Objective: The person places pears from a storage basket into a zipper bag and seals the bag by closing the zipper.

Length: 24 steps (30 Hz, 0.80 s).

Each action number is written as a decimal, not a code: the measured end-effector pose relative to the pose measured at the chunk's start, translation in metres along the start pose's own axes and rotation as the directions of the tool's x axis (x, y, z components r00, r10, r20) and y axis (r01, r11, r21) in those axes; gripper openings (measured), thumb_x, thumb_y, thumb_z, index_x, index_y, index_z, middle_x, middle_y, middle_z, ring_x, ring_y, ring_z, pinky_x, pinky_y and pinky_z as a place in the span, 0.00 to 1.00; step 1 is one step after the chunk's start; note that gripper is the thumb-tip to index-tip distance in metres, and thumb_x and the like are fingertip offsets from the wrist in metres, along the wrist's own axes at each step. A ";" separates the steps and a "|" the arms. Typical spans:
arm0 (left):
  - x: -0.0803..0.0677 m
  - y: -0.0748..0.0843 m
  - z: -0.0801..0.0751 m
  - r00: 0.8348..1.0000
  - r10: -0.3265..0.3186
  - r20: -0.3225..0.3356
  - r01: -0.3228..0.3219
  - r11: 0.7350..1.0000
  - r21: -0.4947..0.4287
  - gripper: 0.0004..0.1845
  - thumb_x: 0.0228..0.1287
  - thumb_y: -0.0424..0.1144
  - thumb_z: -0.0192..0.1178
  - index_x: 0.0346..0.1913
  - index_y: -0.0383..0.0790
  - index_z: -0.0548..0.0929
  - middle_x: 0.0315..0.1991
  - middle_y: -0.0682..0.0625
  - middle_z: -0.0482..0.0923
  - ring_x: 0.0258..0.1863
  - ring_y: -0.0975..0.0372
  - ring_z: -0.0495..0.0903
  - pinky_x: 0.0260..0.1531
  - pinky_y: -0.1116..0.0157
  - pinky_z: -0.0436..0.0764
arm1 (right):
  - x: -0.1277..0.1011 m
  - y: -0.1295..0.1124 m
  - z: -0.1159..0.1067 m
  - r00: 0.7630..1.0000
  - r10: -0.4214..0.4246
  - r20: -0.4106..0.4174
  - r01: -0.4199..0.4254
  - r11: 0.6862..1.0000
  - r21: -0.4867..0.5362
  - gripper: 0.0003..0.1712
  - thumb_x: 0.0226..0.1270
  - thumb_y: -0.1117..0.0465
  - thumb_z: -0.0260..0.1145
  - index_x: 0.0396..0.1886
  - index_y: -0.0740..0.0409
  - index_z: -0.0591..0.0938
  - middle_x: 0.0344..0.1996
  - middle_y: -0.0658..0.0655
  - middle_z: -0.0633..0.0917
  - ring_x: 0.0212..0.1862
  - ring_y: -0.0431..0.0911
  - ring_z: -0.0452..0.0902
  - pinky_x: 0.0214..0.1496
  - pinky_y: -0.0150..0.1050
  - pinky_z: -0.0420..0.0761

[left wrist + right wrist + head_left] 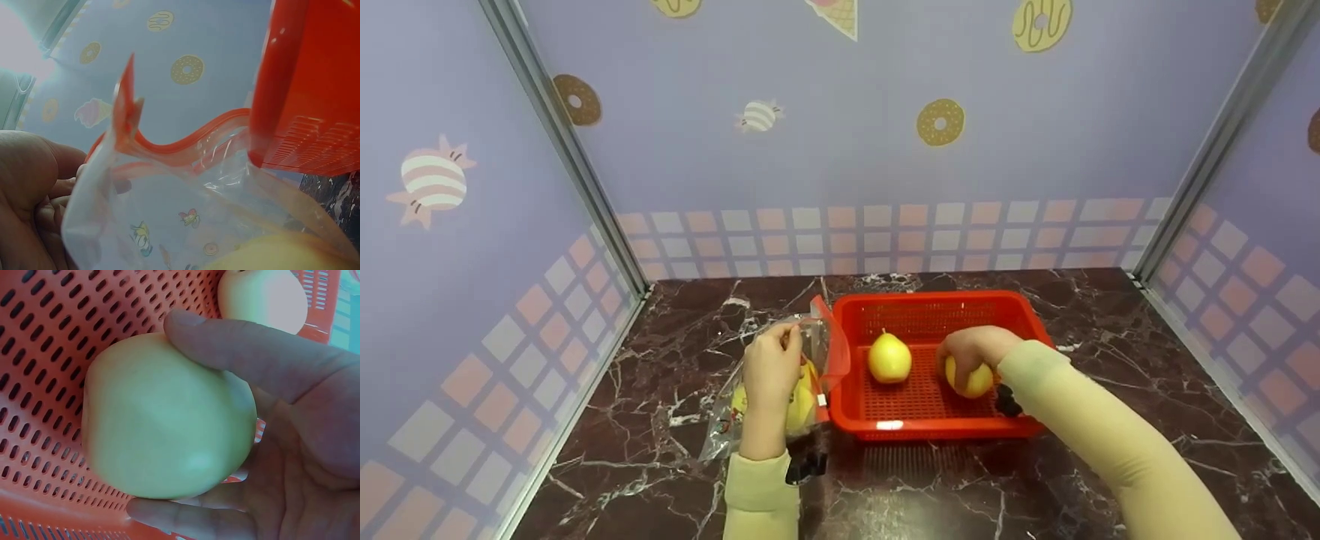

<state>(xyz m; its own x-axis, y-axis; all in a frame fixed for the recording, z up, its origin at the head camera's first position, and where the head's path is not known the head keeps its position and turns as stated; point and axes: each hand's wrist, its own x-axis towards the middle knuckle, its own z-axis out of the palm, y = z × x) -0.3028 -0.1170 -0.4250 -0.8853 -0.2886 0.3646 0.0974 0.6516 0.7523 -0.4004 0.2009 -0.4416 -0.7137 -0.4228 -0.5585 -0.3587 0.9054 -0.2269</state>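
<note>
Dark marble tabletop (pixel 660 465) seen in the lower half of the head view, closed in by lilac walls printed with doughnuts and sweets.

Red basket (pixel 945 307) set at centre frame, slightly right. Two yellow pears are seen in it. One pear (pixel 889 358) stands upright on the basket floor, left of centre, untouched. The second pear (pixel 971 379) lies to its right, near the front wall of the basket.

Right hand (pixel 971 349) is laid over the second pear from above. In the right wrist view the thumb and fingers (pixel 247 354) are curled round that pear (pixel 169 416), which is gripped just above or against the perforated basket floor (pixel 39 354); contact with the floor cannot be told.

Clear bag (pixel 780 375) with a red zip strip lies on the tabletop, touching the basket's left wall. Left hand (pixel 771 367) pinches the bag's upper edge, fingers closed on the plastic. In the left wrist view the bag's mouth (pixel 169 149) is held open beside the basket wall (pixel 309 84). Something yellow, probably another pear (pixel 802 401), is seen inside the bag.
</note>
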 end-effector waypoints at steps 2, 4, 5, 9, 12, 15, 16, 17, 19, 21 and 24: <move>0.000 0.000 0.000 1.000 0.000 0.001 0.000 1.000 -0.005 0.12 0.72 0.40 0.60 0.44 0.39 0.91 0.19 0.49 0.84 0.10 0.67 0.78 0.27 0.59 0.81 | -0.001 0.000 -0.001 1.000 -0.001 -0.011 0.001 0.999 0.033 0.24 0.52 0.62 0.78 0.52 0.48 0.87 0.54 0.54 0.85 0.52 0.50 0.76 0.53 0.48 0.80; 0.001 0.001 0.000 1.000 0.001 0.002 -0.001 1.000 -0.009 0.11 0.72 0.40 0.60 0.43 0.39 0.91 0.19 0.49 0.84 0.10 0.67 0.78 0.26 0.59 0.80 | -0.001 0.000 -0.002 1.000 -0.004 -0.019 0.005 0.998 0.064 0.24 0.53 0.62 0.78 0.53 0.49 0.87 0.54 0.55 0.84 0.52 0.50 0.76 0.51 0.46 0.80; 0.001 0.001 0.001 1.000 0.002 0.001 -0.002 1.000 -0.007 0.11 0.72 0.40 0.60 0.43 0.39 0.91 0.19 0.49 0.84 0.10 0.68 0.78 0.25 0.60 0.80 | -0.002 0.001 -0.003 1.000 0.002 -0.021 0.000 0.996 0.092 0.24 0.53 0.62 0.78 0.53 0.50 0.87 0.54 0.56 0.84 0.51 0.50 0.76 0.49 0.45 0.80; 0.001 0.000 0.001 1.000 0.009 -0.003 -0.009 1.000 0.001 0.12 0.72 0.40 0.60 0.43 0.39 0.91 0.19 0.49 0.84 0.11 0.67 0.78 0.26 0.59 0.80 | -0.002 0.001 -0.004 0.999 0.020 -0.028 -0.014 0.981 0.195 0.26 0.53 0.62 0.78 0.56 0.51 0.86 0.54 0.57 0.81 0.48 0.50 0.76 0.43 0.45 0.83; 0.001 -0.001 0.002 1.000 0.018 -0.010 -0.018 1.000 0.005 0.12 0.72 0.40 0.60 0.43 0.39 0.91 0.19 0.49 0.84 0.11 0.66 0.78 0.26 0.59 0.80 | -0.002 0.001 -0.006 0.998 0.036 -0.044 -0.025 0.973 0.230 0.27 0.53 0.60 0.78 0.56 0.50 0.85 0.53 0.57 0.80 0.46 0.50 0.77 0.42 0.50 0.85; 0.001 -0.002 0.002 0.999 0.030 -0.017 -0.030 0.999 0.011 0.12 0.72 0.40 0.60 0.44 0.38 0.91 0.20 0.48 0.84 0.12 0.64 0.79 0.26 0.58 0.80 | -0.003 -0.001 -0.009 0.997 0.030 -0.074 -0.014 0.978 0.208 0.28 0.53 0.57 0.78 0.57 0.49 0.85 0.54 0.58 0.80 0.46 0.50 0.79 0.45 0.55 0.86; 0.001 -0.002 0.002 0.999 0.033 -0.018 -0.032 0.999 0.011 0.12 0.72 0.39 0.60 0.44 0.38 0.91 0.20 0.48 0.84 0.12 0.64 0.79 0.26 0.58 0.80 | -0.004 -0.001 -0.009 0.996 0.027 -0.082 -0.009 0.978 0.207 0.29 0.53 0.57 0.78 0.58 0.49 0.84 0.55 0.58 0.80 0.46 0.50 0.79 0.44 0.55 0.87; 0.000 -0.002 0.002 0.999 0.032 -0.017 -0.032 0.999 0.011 0.12 0.72 0.39 0.60 0.44 0.38 0.91 0.20 0.47 0.84 0.12 0.64 0.79 0.26 0.58 0.80 | -0.004 -0.002 -0.009 0.996 0.022 -0.091 -0.003 0.979 0.203 0.28 0.54 0.56 0.78 0.57 0.49 0.84 0.55 0.58 0.80 0.45 0.50 0.80 0.45 0.55 0.87; 0.000 -0.002 0.002 0.999 0.033 -0.015 -0.032 0.999 0.011 0.12 0.72 0.39 0.60 0.44 0.37 0.91 0.19 0.47 0.84 0.12 0.63 0.79 0.26 0.57 0.81 | -0.006 -0.003 -0.009 0.994 0.001 -0.111 0.021 0.980 0.200 0.27 0.55 0.55 0.78 0.57 0.50 0.84 0.54 0.59 0.80 0.44 0.49 0.80 0.43 0.54 0.87; 0.000 -0.002 0.002 1.000 0.028 -0.012 -0.028 1.000 0.006 0.12 0.72 0.39 0.59 0.45 0.37 0.91 0.19 0.48 0.84 0.12 0.64 0.79 0.27 0.57 0.81 | -0.006 -0.004 -0.010 0.991 -0.021 -0.129 0.046 0.979 0.197 0.26 0.55 0.55 0.77 0.56 0.49 0.84 0.53 0.59 0.80 0.43 0.49 0.80 0.41 0.52 0.88; 0.000 -0.002 0.003 0.999 0.031 -0.013 -0.031 1.000 0.002 0.12 0.72 0.39 0.59 0.44 0.37 0.91 0.19 0.48 0.84 0.11 0.65 0.79 0.27 0.58 0.82 | -0.007 -0.005 -0.011 0.987 -0.047 -0.152 0.077 0.977 0.199 0.26 0.57 0.55 0.76 0.56 0.51 0.84 0.54 0.60 0.81 0.43 0.49 0.80 0.38 0.50 0.87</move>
<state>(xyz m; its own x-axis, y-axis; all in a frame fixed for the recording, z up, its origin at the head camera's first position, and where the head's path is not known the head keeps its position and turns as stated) -0.3043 -0.1163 -0.4279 -0.8757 -0.2776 0.3951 0.1237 0.6620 0.7393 -0.4005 0.1991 -0.4277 -0.7791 -0.4657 -0.4195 -0.2856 0.8596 -0.4238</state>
